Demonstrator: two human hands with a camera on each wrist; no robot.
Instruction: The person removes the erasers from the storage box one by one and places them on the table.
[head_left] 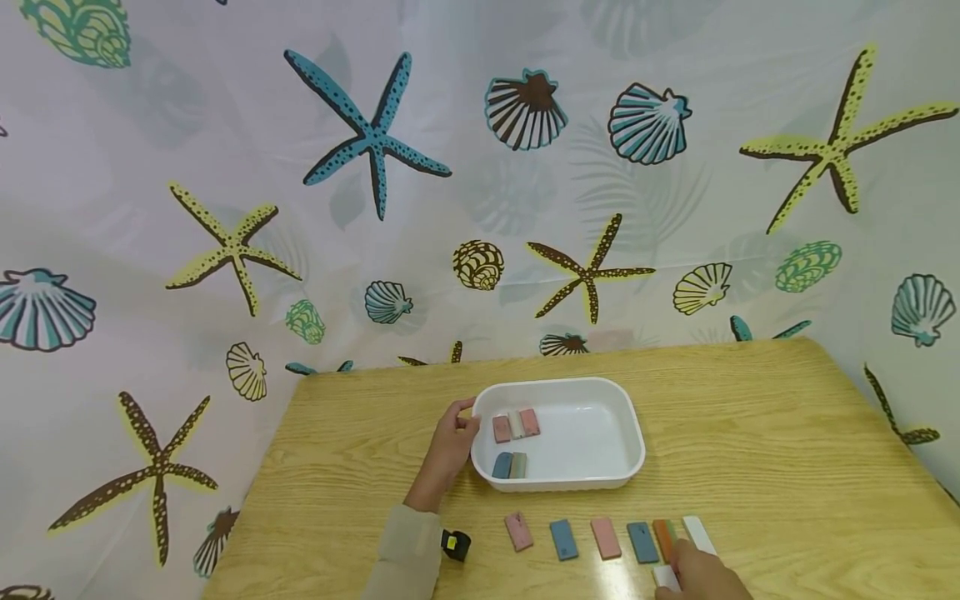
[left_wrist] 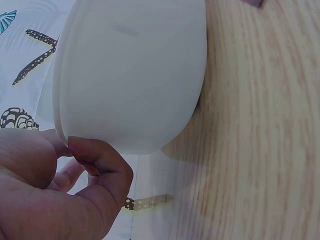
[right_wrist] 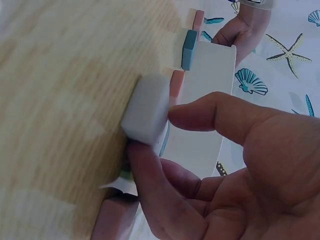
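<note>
My left hand (head_left: 452,442) grips the left end of a white plastic tub (head_left: 577,483), thumb and fingers pinching its rim (left_wrist: 60,100). At the lower right my right hand (head_left: 701,573) holds a white eraser (right_wrist: 147,107) between thumb and fingertips, close over the tabletop. Beside that hand lie an orange-and-green eraser (head_left: 663,537) and another white eraser (head_left: 699,533). Inside the tub, at its left end, are two pink erasers (head_left: 530,422) with a whitish one (head_left: 516,425) between them, and a blue eraser (head_left: 502,465) next to a beige one (head_left: 518,465).
In front of the tub, a spaced row on the wooden table (head_left: 337,467) holds a pink eraser (head_left: 518,531), a blue one (head_left: 564,539), a second pink one (head_left: 606,537) and another blue one (head_left: 642,542). A curtain (head_left: 465,183) printed with shells and starfish hangs behind the table.
</note>
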